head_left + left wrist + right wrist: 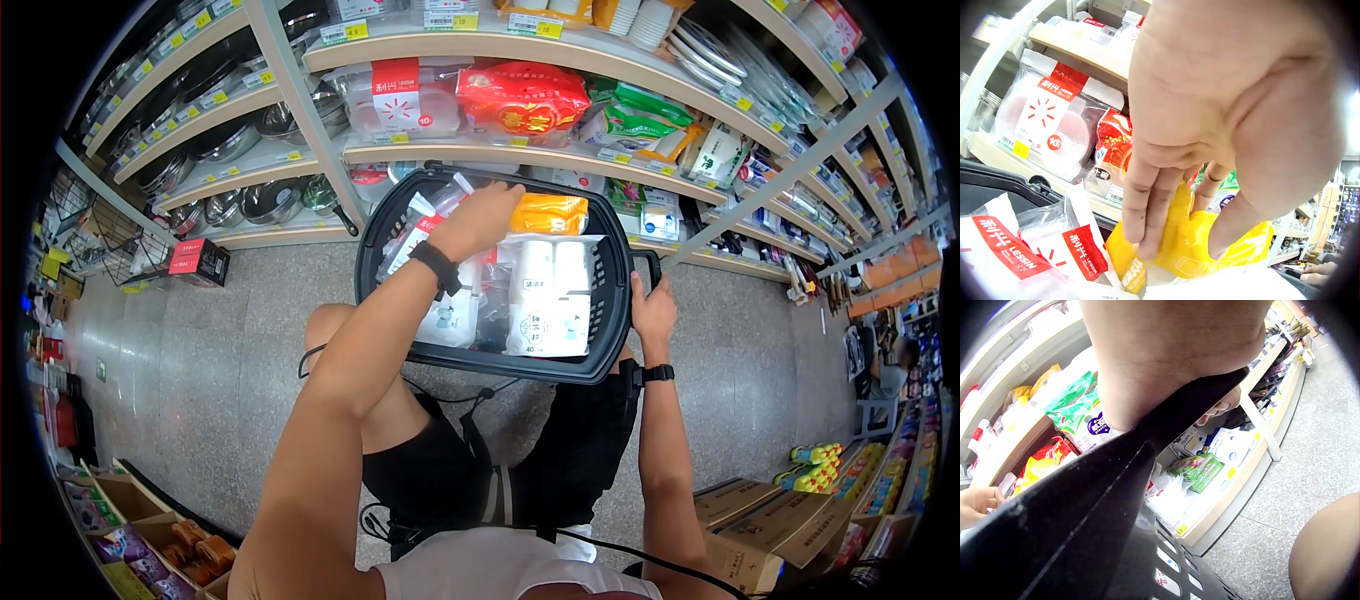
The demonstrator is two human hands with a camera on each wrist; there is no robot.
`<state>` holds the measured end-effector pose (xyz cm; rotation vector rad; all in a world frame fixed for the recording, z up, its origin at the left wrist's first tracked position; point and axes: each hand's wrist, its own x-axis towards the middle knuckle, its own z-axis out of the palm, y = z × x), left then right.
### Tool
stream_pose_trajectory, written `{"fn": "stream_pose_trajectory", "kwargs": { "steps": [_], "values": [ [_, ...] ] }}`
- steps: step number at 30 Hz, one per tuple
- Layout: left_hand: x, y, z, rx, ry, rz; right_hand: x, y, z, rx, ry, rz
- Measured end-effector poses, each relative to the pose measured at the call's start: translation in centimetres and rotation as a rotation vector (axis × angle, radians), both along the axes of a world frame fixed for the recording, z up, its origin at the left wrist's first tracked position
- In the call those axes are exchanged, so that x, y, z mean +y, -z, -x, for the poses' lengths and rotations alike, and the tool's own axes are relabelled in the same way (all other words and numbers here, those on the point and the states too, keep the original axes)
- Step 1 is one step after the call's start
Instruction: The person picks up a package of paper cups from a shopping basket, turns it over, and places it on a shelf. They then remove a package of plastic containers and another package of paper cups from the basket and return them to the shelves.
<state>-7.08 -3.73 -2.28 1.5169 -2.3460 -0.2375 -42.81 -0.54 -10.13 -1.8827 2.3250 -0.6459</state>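
The left arm [345,385] extends from the near left toward the far side, slightly bent at the elbow, its forearm slanting right. The left hand [478,218] reaches downward, fingers bent and thumb opposed in a pinching grip. The right arm [668,450] runs nearly straight away on the right, lower than the left, its right hand [655,308] curled in a grip.

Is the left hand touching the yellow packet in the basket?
Touching. The left wrist view shows the left hand pinching the yellow packet between thumb and fingers.
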Motion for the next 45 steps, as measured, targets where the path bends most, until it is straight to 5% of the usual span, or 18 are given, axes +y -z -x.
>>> {"fn": "stream_pose_trajectory", "kwargs": {
  "steps": [10,30,33,35,37,39,41,45],
  "values": [
    [0.2,-1.7,1.3,0.102,-0.071,0.035,0.0,0.1,0.1,-0.002,0.011,-0.012],
    [3.9,-8.1,-2.0,0.759,-0.027,0.460,-0.4,0.2,-0.1,-0.078,-0.009,-0.034],
    [4.7,-8.4,-2.7,0.746,-0.070,0.450,-1.3,1.8,0.9,-0.209,-0.076,0.038],
    [5.1,-8.4,-2.9,0.652,-0.045,0.546,-1.0,1.8,1.0,0.080,-0.148,0.607],
    [5.8,-8.6,-2.7,0.614,-0.029,0.579,0.8,-1.1,-1.5,0.086,-0.200,0.732],
    [6.6,-8.8,-2.2,0.575,-0.005,0.591,2.8,-2.2,-3.9,-0.657,-0.384,0.367],
    [7.4,-9.2,-1.5,0.566,0.007,0.593,4.4,-3.3,-6.2,-1.025,-0.570,0.044],
    [8.7,-10.0,-0.5,0.625,0.060,0.701,5.5,-3.7,-9.7,-1.765,-0.626,-0.531]
  ]
}}
